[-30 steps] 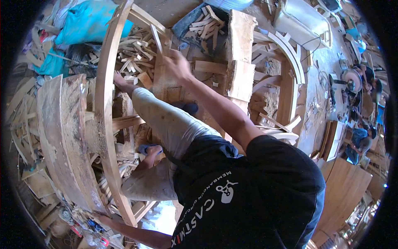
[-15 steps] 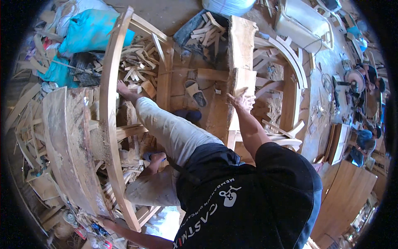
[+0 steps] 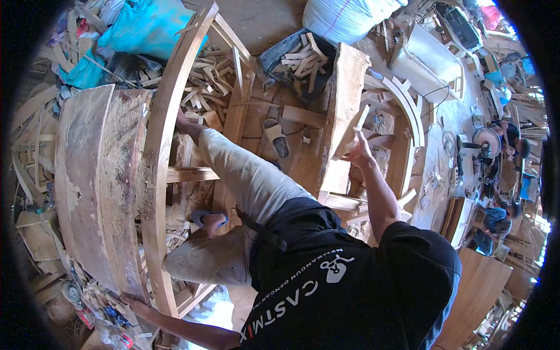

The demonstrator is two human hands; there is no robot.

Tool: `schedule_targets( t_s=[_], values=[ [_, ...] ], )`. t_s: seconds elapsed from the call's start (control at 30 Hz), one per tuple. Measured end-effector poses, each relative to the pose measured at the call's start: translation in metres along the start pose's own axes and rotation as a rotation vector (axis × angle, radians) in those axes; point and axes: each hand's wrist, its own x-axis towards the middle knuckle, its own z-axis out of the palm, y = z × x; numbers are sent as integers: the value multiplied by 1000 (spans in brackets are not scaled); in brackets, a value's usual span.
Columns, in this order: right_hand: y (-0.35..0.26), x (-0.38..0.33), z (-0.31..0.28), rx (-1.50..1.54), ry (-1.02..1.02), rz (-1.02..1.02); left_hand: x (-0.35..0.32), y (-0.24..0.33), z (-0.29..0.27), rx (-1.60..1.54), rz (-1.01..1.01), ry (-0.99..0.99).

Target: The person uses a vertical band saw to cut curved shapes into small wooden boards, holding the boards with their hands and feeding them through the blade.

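My right hand [image 3: 363, 150] is closed around a short flat wooden board [image 3: 352, 135], held tilted above a long rough-edged plank [image 3: 344, 87]. At the lower left, my left hand [image 3: 137, 305] is by the near end of the wide weathered boards [image 3: 87, 192], next to a pile of small tools and clutter [image 3: 114, 318]. Its fingers are too small and blended with the clutter to make out. Between my legs and those boards runs a long wooden beam [image 3: 157, 192], part of a timber frame.
Wood offcuts [image 3: 204, 87] lie in heaps beyond the beam, and more fill a dark bin [image 3: 303, 61]. Curved wooden pieces [image 3: 408, 108] and a white tub [image 3: 429, 58] stand to the right. A slipper [image 3: 276, 138] lies on the floor. Other people [image 3: 496, 224] sit at the far right.
My right hand has lifted the short board off the long plank and tilted it. My left hand has shifted slightly at the boards' near end. The whole view has turned a little.
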Motion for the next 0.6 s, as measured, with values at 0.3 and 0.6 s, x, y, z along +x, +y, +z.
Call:
schedule_targets(
  t_s=[0.3, 0.6],
  values=[
    [-103, -109, 223, -24, -534, -569, -15, -6, 7, -110, -12, -42],
    [-41, -213, 487, -371, -732, -568, -20, -23, 26, 133, 288, 216]
  ],
)
